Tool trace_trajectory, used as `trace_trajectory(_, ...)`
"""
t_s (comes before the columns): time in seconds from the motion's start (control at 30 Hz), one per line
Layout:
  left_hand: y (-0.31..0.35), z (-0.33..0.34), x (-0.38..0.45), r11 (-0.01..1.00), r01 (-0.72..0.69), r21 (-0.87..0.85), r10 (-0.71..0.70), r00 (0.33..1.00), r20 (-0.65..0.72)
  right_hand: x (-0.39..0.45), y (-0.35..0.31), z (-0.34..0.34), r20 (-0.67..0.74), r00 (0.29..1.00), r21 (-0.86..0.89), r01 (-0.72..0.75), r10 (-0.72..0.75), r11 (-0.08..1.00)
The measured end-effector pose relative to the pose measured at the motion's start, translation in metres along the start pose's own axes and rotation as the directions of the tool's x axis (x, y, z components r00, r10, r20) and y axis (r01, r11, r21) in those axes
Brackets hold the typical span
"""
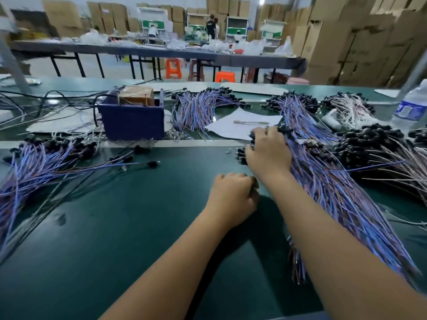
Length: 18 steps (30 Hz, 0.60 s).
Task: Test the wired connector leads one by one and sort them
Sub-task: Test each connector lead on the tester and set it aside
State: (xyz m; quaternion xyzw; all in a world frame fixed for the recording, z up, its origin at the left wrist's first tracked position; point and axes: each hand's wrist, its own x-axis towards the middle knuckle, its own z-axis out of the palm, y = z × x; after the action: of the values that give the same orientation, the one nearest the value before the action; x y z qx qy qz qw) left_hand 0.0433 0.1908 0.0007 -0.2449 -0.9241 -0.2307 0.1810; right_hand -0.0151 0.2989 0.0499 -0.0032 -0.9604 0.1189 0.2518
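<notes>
both bare forearms reach in from the bottom edge over the dark green bench mat [138, 227]. left hand [233, 199] sits on the mat, fingers curled into a loose fist; can't tell if it holds anything. right hand [268, 153] lies past it, fingers spread over the black connector ends of a long fan of purple-blue wired leads [335, 192], looks like picking the next one, grip unclear. left side: another heap of purple-blue leads [34, 167], a few singles lying loose beside it. behind: blue tester box [132, 120] with black cables, white paper sheet [238, 125], more bundles of purple leads [198, 107] and pale-wired leads [351, 109], clear water bottle [411, 107]. progress guess: midway, several piles are formed, the big right fan is still unsorted.
</notes>
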Motion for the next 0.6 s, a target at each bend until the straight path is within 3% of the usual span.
trace_trajectory(0.13, -0.045, -0.023, -0.016, 0.943, 0.209, 0.259, -0.204, 0.978, -0.045, -0.01, -0.063, 0.032, 0.098, 0.991, 0.214, 0.066, -0.089, 0.974)
trace_trajectory(0.23, -0.088, -0.046, -0.03, 0.856, 0.425, 0.296, -0.413, 0.905, -0.104, -0.017, -0.103, 0.055, 0.19, 0.978, 0.377, 0.012, -0.09, 0.926)
trace_trajectory(0.3, -0.112, -0.06, -0.037, 0.802, 0.56, 0.209, -0.537, 0.828, -0.162, -0.023, -0.131, 0.07, 0.229, 0.958, 0.499, 0.038, -0.173, 0.866)
trace_trajectory(0.37, -0.129, -0.07, -0.039, 0.732, 0.681, -0.028, -0.667, 0.707, -0.233, -0.031, -0.153, 0.082, 0.247, 0.927, 0.585, 0.089, -0.282, 0.806)
trace_trajectory(0.43, -0.14, -0.077, -0.038, 0.631, 0.744, -0.22, -0.773, 0.58, -0.257, -0.033, -0.164, 0.094, 0.281, 0.887, 0.537, 0.172, -0.367, 0.826)
trace_trajectory(0.5, -0.15, -0.08, -0.034, 0.574, 0.77, -0.277, -0.818, 0.527, -0.231, -0.032, -0.164, 0.102, 0.29, 0.859, 0.392, 0.296, -0.422, 0.871)
trace_trajectory(0.6, -0.16, -0.082, -0.032, 0.547, 0.762, -0.348, -0.837, 0.505, -0.211, -0.034, -0.163, 0.103, 0.222, 0.876, 0.257, 0.371, -0.428, 0.892)
